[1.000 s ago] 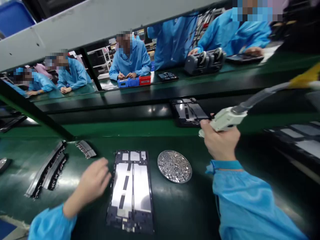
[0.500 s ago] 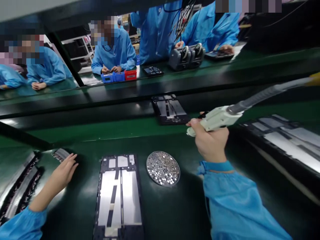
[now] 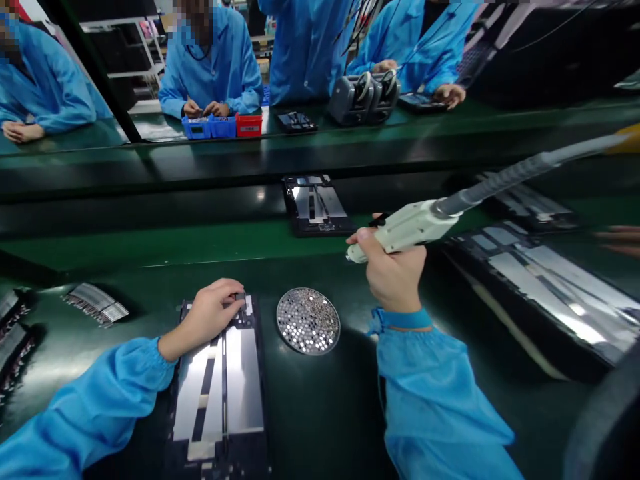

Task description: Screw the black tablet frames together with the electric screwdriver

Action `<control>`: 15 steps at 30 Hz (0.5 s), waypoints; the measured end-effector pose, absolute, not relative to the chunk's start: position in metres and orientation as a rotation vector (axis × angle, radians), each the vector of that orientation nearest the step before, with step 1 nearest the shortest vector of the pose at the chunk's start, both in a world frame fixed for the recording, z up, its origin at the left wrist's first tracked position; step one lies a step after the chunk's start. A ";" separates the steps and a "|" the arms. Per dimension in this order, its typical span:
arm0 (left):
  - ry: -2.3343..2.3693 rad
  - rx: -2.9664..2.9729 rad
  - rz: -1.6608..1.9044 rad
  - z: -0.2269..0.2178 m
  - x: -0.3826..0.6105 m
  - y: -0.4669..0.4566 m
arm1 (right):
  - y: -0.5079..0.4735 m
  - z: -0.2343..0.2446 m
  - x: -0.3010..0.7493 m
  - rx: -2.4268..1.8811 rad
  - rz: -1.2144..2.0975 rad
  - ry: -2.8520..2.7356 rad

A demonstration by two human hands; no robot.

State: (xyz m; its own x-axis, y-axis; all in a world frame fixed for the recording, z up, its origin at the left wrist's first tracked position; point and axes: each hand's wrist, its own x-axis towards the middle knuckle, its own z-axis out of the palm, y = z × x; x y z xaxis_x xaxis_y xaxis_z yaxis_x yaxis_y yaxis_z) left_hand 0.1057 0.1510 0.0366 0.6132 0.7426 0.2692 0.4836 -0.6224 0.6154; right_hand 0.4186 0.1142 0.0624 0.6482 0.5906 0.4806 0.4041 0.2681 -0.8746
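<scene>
My left hand [image 3: 213, 310] is closed in a pinch over the top end of an opened tablet [image 3: 243, 380] lying on the bench in front of me. Between the fingertips shows a small dark part [image 3: 241, 297], too small to name. My right hand [image 3: 397, 277] grips a pale electric screwdriver [image 3: 413, 227] by its body, with a grey cable sleeve running off to the upper right. The screwdriver is held in the air, its nose pointing left. Between the hands lies a round plate [image 3: 308, 321] dotted with many small screws.
Strips of small parts [image 3: 95, 303] lie at the left. Another opened tablet [image 3: 320, 205] rests ahead, and stacked tablets [image 3: 545, 280] stand at the right. A co-worker's hand [image 3: 623, 240] reaches in at the right edge. Co-workers sit beyond, near parts bins [image 3: 223, 127].
My left hand has moved right from the part strips to the top of the tablet, a small dark part now in its fingers. The right hand still holds the screwdriver. The view has shifted.
</scene>
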 end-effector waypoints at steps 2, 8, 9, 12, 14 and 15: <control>0.885 2.413 0.715 0.030 0.107 0.152 | 0.115 0.059 0.420 -1.333 0.172 -0.906; 0.683 2.587 0.750 0.018 0.108 0.153 | 0.117 0.052 0.423 -1.272 0.233 -0.824; 0.660 2.611 0.756 0.017 0.107 0.153 | 0.116 0.054 0.421 -1.268 0.238 -0.830; 0.603 2.678 0.737 0.018 0.103 0.147 | 0.111 0.066 0.408 -1.247 0.240 -0.837; 0.586 2.708 0.706 0.025 0.096 0.140 | 0.105 0.079 0.394 -1.214 0.245 -0.832; 0.586 2.729 0.684 0.029 0.092 0.137 | 0.101 0.086 0.386 -1.197 0.251 -0.836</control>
State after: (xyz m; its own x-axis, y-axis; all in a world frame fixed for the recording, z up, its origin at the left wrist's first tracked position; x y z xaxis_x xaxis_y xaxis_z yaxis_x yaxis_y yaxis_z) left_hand 0.0915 0.1369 0.0288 0.8070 0.4432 0.3902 0.3170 -0.8827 0.3470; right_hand 0.3855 0.1014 0.0855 0.6839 0.5838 0.4375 0.2469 0.3792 -0.8918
